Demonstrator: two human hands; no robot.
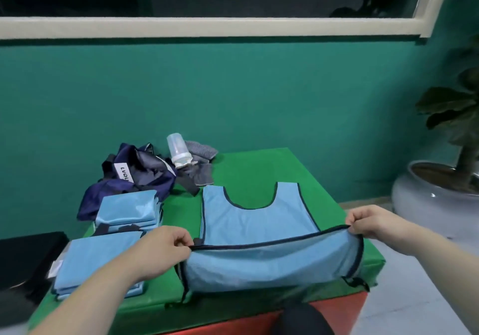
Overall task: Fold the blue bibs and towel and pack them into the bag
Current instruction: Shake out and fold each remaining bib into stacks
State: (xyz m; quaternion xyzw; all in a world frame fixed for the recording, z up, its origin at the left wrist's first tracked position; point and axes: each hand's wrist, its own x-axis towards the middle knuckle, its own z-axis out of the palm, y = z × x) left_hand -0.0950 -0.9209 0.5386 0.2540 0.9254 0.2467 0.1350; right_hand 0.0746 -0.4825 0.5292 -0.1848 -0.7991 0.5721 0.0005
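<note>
Head view: light-blue bib (259, 220) with dark trim lies flat on green table (259, 163), near hem lifted; left hand (166, 249) and right hand (373, 222) each pinch a hem corner.

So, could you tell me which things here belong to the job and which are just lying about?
Job: half-folded light blue mesh bib; two folded blue bib stacks; crumpled navy fabric bag; grey towel.
Lying about: clear plastic bottle; black case; potted plant.
</note>
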